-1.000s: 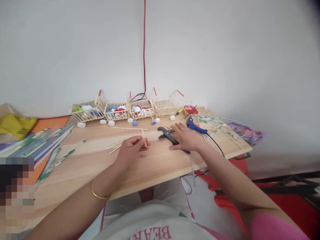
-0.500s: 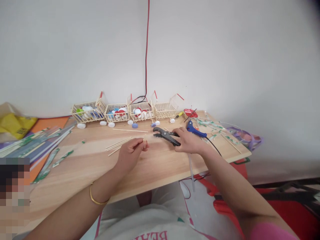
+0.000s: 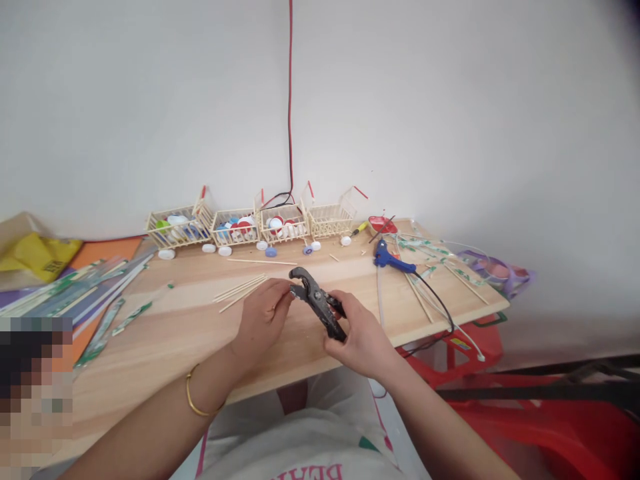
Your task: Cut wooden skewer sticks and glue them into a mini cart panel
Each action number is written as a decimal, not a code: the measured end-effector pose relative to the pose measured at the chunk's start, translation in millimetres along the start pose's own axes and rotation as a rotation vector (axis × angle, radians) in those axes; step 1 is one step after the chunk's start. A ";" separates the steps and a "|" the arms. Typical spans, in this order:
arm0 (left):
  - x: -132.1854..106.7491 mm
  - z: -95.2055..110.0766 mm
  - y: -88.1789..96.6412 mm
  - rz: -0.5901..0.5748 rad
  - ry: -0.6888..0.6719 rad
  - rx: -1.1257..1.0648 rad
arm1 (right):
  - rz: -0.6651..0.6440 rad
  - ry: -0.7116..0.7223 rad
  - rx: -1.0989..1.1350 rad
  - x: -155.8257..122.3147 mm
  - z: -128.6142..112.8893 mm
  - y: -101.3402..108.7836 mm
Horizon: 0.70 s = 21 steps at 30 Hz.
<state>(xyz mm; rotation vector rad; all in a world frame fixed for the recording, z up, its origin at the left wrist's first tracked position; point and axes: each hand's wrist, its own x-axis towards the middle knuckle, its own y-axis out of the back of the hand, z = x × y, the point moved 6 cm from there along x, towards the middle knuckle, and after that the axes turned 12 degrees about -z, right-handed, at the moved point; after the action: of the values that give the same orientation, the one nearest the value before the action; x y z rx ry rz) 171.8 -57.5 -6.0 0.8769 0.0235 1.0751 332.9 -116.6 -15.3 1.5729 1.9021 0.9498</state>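
Clearly, the right hand (image 3: 363, 333) was curled part-way closed around the handles of a pair of dark pliers (image 3: 320, 303). The tool lay between the 2 hands above the tabletop (image 3: 170, 340), its parted jaws directed away from the right hand and toward the fingertips of the left hand (image 3: 263, 317). The left hand was drawn into a pinch beside those jaws; whether anything was held there could not be told, since the fingers hid it. A gold bracelet (image 3: 193, 397) circled the wrist behind the left hand.

Just beyond and to the left of the left hand lay a group of thin sticks (image 3: 240, 289), with another stick (image 3: 261, 261) farther out. Beyond and to the right of the right hand rested a blue glue gun (image 3: 395, 260), its black cable (image 3: 440, 297) curving down past that hand's right side. Farthest from both hands, 4 slatted miniature carts (image 3: 330, 221) stood in a row by the wall (image 3: 200, 100); the 3 leftmost contained coloured rounded pieces (image 3: 240, 227).
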 end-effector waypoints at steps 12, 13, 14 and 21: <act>-2.9 5.5 2.5 0.021 -0.117 0.127 | -0.021 0.006 -0.102 0.6 -5.0 0.0; -2.8 5.5 2.4 0.022 -0.115 0.134 | -0.017 0.010 -0.108 0.7 -4.5 0.1; -2.6 5.4 2.3 0.023 -0.110 0.141 | -0.011 0.016 -0.113 1.0 -3.8 0.1; -1.2 4.2 0.6 0.028 -0.089 0.167 | 0.022 0.040 -0.155 7.2 2.0 -2.4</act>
<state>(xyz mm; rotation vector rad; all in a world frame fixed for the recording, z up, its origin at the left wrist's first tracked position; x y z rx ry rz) 172.4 -60.9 -3.2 1.0779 0.0274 1.0698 331.4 -109.4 -17.9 1.4976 1.7939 1.1177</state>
